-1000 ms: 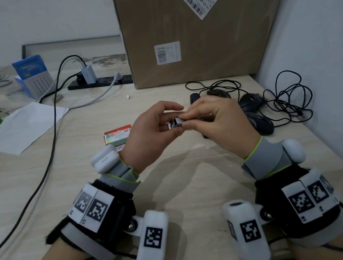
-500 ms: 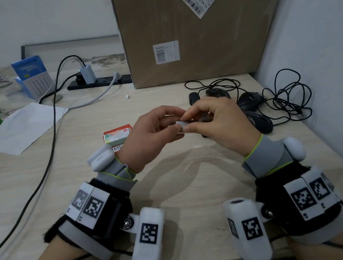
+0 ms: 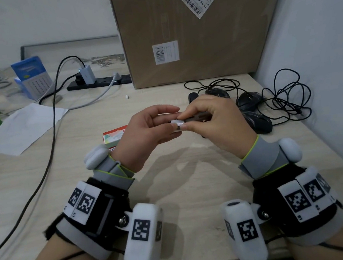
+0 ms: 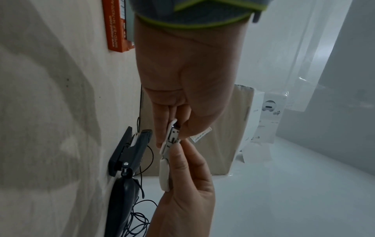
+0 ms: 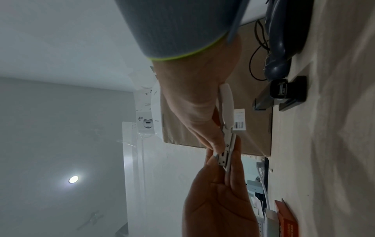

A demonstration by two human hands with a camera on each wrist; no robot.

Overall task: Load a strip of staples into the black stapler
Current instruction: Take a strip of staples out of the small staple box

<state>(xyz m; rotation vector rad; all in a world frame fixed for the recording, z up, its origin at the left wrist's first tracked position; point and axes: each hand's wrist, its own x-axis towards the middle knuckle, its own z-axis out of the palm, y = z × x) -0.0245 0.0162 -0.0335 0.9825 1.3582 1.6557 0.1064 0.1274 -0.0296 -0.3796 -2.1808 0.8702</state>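
Observation:
My left hand (image 3: 173,119) and right hand (image 3: 183,121) meet above the middle of the desk. Together they pinch a small white item with a metal channel (image 3: 176,125). The left wrist view shows its white handle and metal end (image 4: 171,139) between both thumbs and fingers. In the right wrist view the same item (image 5: 226,144) runs between my fingertips. I cannot tell whether staples sit in it. The black stapler (image 4: 129,150) lies hinged apart on the desk beyond my hands (image 5: 284,96). In the head view my right hand hides most of the stapler (image 3: 192,98).
An orange staple box (image 3: 115,134) lies on the desk under my left hand. Black computer mice (image 3: 256,121) and tangled cables (image 3: 286,98) crowd the right side. A large cardboard box (image 3: 188,32) stands behind, with a power strip (image 3: 98,82) and paper sheet (image 3: 22,128) to the left.
Both hands stay together over the desk and have shifted slightly. The small white item has turned a little between the fingertips, and the grip on it holds.

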